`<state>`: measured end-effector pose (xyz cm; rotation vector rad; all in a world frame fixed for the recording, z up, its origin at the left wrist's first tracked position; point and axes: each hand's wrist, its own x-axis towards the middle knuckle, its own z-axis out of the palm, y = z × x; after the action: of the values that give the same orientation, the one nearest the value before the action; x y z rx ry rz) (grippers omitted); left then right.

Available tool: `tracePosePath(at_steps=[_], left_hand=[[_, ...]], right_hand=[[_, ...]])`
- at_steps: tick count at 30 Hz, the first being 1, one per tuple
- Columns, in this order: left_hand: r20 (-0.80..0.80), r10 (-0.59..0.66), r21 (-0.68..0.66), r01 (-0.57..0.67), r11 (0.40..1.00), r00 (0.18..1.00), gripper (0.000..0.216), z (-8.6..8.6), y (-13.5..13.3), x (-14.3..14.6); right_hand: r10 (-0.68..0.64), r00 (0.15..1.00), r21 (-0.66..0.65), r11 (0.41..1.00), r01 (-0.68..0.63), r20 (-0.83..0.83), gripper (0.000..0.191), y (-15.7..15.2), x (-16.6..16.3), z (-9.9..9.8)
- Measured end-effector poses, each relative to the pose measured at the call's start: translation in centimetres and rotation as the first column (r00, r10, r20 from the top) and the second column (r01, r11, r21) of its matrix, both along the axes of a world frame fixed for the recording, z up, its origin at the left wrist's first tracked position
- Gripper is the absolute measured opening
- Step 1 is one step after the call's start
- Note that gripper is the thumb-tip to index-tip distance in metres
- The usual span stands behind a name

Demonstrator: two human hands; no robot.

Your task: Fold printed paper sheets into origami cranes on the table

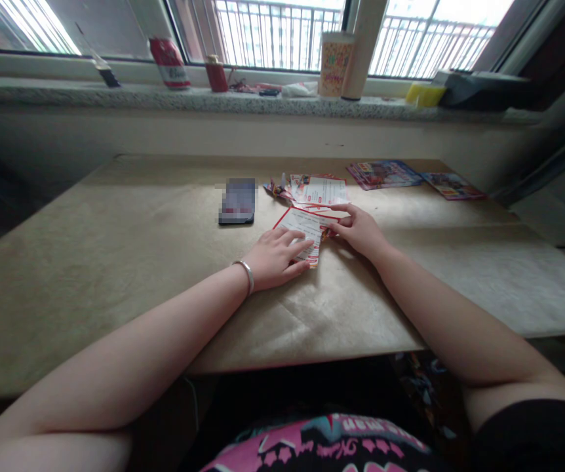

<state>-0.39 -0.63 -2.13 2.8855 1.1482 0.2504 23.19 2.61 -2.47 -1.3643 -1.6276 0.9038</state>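
Note:
A white printed leaflet with red edges lies on the table in front of me. My left hand rests flat on it, fingers spread, with a silver bracelet at the wrist. At the leaflet's right side, my right hand pinches a folded corner between thumb and fingers; a colourful underside shows there. Just beyond are more printed sheets, partly overlapping. A small crumpled or folded colourful paper piece sits at their left. To the left of the sheets lies a dark phone, its screen blurred.
Colourful leaflets lie at the table's far right, with another small pile beside them. On the windowsill stand a red can, a red bottle, a patterned cup and a yellow object. Scraps lie below the table's front edge.

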Motion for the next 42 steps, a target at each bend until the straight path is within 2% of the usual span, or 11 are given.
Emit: tracePosePath(at_steps=[4,8,12,15,18,21,25,32,35,42], left_hand=[[0.016,-0.019,0.002,0.019,1.000,1.000,0.053,-0.03,0.06,0.06],[0.033,-0.035,-0.001,0.035,0.999,0.999,0.053,-0.05,0.01,0.10],[0.023,-0.033,-0.004,0.033,0.999,0.999,0.052,-0.06,-0.04,0.10],[0.014,-0.039,-0.003,0.039,0.999,0.999,0.052,-0.01,-0.02,0.12],[-0.001,-0.037,-0.006,0.037,0.999,0.999,0.053,0.14,-0.02,0.18],[-0.010,-0.040,-0.005,0.040,0.999,0.999,0.054,0.23,-0.04,0.21],[-0.001,-0.041,-0.005,0.041,0.999,0.999,0.054,0.14,-0.02,0.11],[0.016,-0.069,-0.008,0.069,0.998,0.997,0.055,0.04,0.03,-0.05],[0.010,-0.064,-0.002,0.064,0.998,0.998,0.056,0.09,0.01,-0.04],[0.010,-0.052,-0.008,0.052,0.999,0.999,0.058,0.19,-0.05,0.09]], right_hand=[[-0.047,0.993,-0.096,0.995,0.036,-0.112,0.031,0.04,-0.28,0.19],[-0.090,0.986,-0.081,0.994,0.080,-0.140,0.033,-0.04,-0.67,0.24],[-0.060,0.997,-0.091,0.994,0.055,-0.057,0.031,0.11,-0.69,-0.01],[-0.030,0.999,-0.044,0.999,0.032,0.044,0.029,0.39,-0.47,-0.39],[0.016,0.997,-0.019,1.000,-0.015,0.077,0.028,0.57,-0.29,-0.69],[-0.015,0.995,-0.008,1.000,0.015,0.103,0.029,0.47,-0.36,-0.65],[-0.033,0.997,0.005,0.999,0.033,0.075,0.029,0.11,-0.73,-0.27],[0.058,0.996,-0.056,0.996,-0.062,-0.072,0.032,0.09,-0.60,-0.17],[0.086,0.995,-0.079,0.993,-0.089,-0.043,0.031,0.13,-0.53,-0.08],[0.010,0.993,-0.037,0.999,-0.006,0.116,0.028,0.13,-0.84,-0.35]])
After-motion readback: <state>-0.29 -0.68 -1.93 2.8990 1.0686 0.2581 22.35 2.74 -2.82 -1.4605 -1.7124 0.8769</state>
